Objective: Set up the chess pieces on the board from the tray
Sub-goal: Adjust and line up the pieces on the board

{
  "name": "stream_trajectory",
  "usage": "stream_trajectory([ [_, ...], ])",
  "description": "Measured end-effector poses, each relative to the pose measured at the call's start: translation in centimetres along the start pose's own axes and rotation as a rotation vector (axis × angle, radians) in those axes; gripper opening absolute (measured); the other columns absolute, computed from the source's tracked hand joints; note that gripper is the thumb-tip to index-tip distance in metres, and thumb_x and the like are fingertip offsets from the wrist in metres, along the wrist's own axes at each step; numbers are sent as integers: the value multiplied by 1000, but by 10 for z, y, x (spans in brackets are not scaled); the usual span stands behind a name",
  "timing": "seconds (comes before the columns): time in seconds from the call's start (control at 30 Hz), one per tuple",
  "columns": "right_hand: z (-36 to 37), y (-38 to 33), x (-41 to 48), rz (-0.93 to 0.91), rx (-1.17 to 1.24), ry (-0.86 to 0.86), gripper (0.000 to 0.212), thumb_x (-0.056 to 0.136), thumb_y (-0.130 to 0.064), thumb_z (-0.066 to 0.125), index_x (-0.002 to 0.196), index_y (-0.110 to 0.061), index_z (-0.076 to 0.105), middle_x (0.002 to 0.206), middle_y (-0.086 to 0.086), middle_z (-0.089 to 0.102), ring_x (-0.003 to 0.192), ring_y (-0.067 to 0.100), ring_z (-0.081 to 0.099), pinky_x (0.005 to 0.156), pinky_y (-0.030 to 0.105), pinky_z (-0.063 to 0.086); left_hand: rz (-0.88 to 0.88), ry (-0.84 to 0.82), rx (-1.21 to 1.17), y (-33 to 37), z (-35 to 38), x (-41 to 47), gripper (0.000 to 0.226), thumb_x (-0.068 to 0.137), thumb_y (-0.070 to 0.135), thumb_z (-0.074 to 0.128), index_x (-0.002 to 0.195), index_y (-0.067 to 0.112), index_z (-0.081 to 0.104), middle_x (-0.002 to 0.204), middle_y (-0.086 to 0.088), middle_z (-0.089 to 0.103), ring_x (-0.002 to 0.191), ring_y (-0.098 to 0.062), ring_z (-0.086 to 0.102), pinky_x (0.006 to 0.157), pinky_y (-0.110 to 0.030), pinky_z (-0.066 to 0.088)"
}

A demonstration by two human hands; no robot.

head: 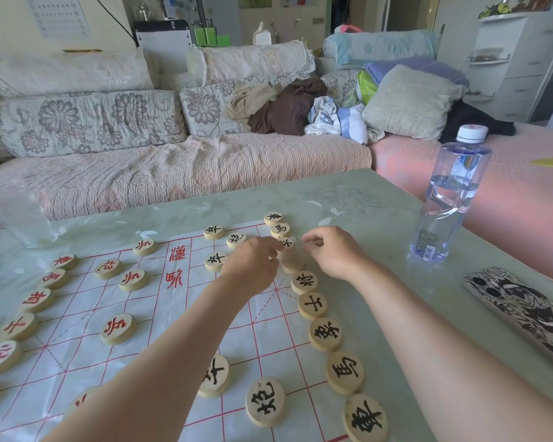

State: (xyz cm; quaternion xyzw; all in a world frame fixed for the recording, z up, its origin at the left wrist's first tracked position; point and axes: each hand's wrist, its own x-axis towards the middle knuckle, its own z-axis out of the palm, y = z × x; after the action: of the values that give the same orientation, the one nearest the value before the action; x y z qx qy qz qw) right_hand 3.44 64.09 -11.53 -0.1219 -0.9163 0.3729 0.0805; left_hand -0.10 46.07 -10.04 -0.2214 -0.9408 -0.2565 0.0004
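A plastic chess sheet with red lines (pixel 160 317) lies on the table. Red-lettered wooden discs (pixel 118 327) line its left side and black-lettered discs (pixel 325 334) its right side. My left hand (pixel 253 266) reaches to the far right column, its curled fingertips pinching a black-lettered disc (pixel 288 242). Just in front of that disc sits a blank-faced disc (pixel 293 264). My right hand (pixel 332 252) hovers beside both discs with loosely curled fingers, and nothing shows in it. My left forearm hides part of the board's middle.
A clear plastic container (pixel 16 215) stands at the table's far left. A water bottle (pixel 450 199) stands at the right, and a phone in a patterned case (pixel 521 311) lies near the right edge. A sofa with cushions runs behind the table.
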Motion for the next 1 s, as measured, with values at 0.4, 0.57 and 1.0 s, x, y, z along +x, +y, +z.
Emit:
stream_trajectory([
  [0.4, 6, -21, 37, -20, -54, -123, 34, 83, -27, 80, 116, -30, 72, 107, -6, 68, 100, 15, 64, 92, 29, 50, 24, -110, 174, -6, -6, 31, 51, 91, 9, 46, 132, 38, 53, 133, -1, 51, 113, -19, 54, 82, -29, 47],
  [0.57, 4, -14, 44, -19, -50, -150, 31, 86, -23, 76, 117, -30, 73, 114, -7, 71, 105, 14, 64, 92, 25, 47, 57, -71, 69, -13, -3, 37, 41, 90, 10, 53, 124, 32, 60, 124, 7, 61, 100, -15, 59, 80, -24, 47],
  [1.0, 1, -11, 37, -64, -52, -132, 25, 90, -19, 71, 114, -27, 74, 102, -7, 71, 101, 16, 65, 93, 30, 50, 57, 4, 43, -7, 9, 45, 31, 87, 24, 65, 117, 29, 65, 114, 8, 67, 101, -18, 62, 85, -32, 51],
])
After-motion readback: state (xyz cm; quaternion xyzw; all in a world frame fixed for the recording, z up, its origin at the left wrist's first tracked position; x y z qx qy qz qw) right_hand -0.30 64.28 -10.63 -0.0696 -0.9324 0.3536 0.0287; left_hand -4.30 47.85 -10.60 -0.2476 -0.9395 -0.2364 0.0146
